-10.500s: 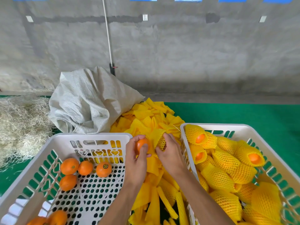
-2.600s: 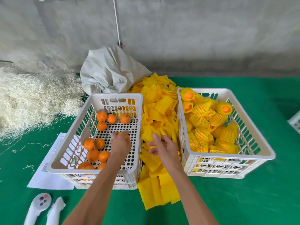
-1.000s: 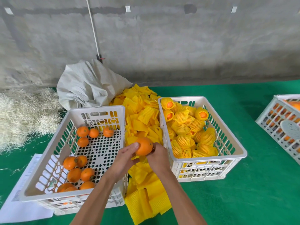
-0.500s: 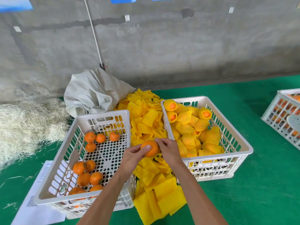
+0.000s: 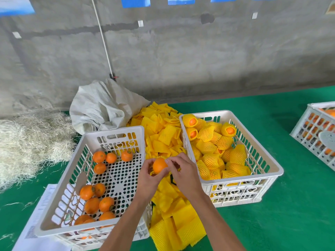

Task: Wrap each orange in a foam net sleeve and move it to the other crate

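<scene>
My left hand (image 5: 148,178) holds a bare orange (image 5: 159,165) above the gap between the two white crates. My right hand (image 5: 183,173) is against the orange's right side, fingers pinching at its top; a bit of yellow foam shows beside the fingers, and I cannot tell whether they grip it. The left crate (image 5: 59,200) holds several bare oranges (image 5: 99,156). The right crate (image 5: 268,162) is filled with oranges in yellow foam net sleeves (image 5: 210,147). Loose flat sleeves (image 5: 166,136) lie piled between the crates and down to the near edge.
A grey woven sack (image 5: 105,105) lies behind the left crate, with a heap of pale straw (image 5: 27,142) to its left. White paper (image 5: 41,205) sticks out under the left crate. Another crate with oranges (image 5: 319,133) stands at the far right on the green mat.
Both hands stay together on the orange over the sleeve pile; they have shifted slightly toward the right crate. The camera view has tilted a little.
</scene>
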